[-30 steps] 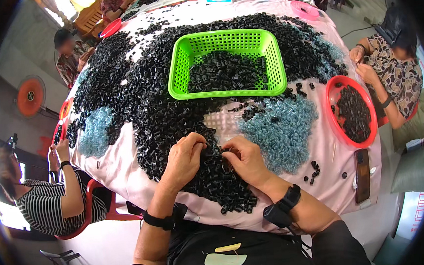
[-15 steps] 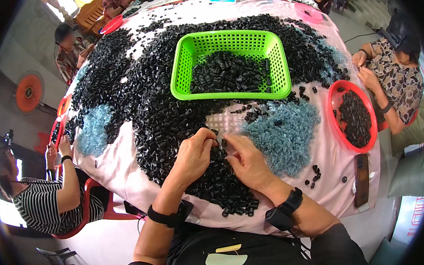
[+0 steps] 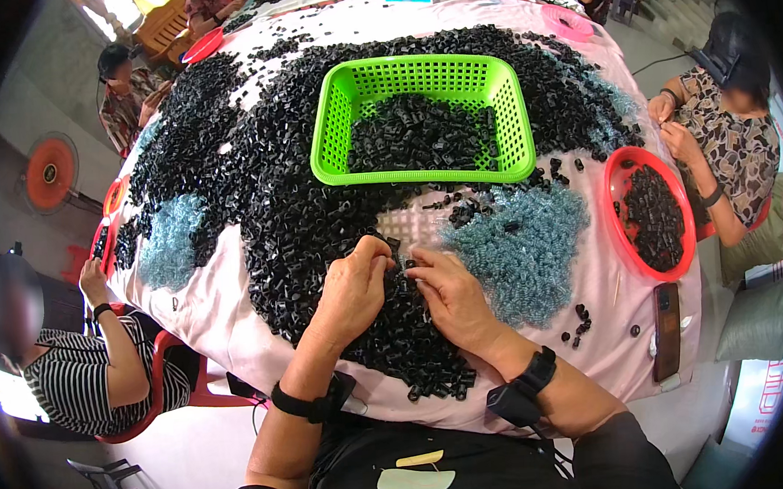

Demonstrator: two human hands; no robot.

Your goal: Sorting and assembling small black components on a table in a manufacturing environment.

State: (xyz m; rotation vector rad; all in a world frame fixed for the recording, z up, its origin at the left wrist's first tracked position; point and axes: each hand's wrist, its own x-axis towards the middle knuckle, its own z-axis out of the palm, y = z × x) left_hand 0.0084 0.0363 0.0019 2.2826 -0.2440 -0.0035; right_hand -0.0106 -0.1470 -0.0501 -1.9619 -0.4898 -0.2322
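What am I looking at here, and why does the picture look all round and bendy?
The picture comes from a small camera worn on a person's head, looking down at their own two hands. Its very wide lens bends straight edges near the rim, so everything looks round.

The big table with the pink cloth is heaped with small black plastic pieces. In the middle sits a bright green plastic basket with more black pieces inside. Beside the hands lies a fluffy pile of small bluish metal springs, and a round red tray sits to the right.

The left hand and the right hand meet over the black pile, pinching something tiny between the fingertips; it is too small to make out. Other people sit around the table too.
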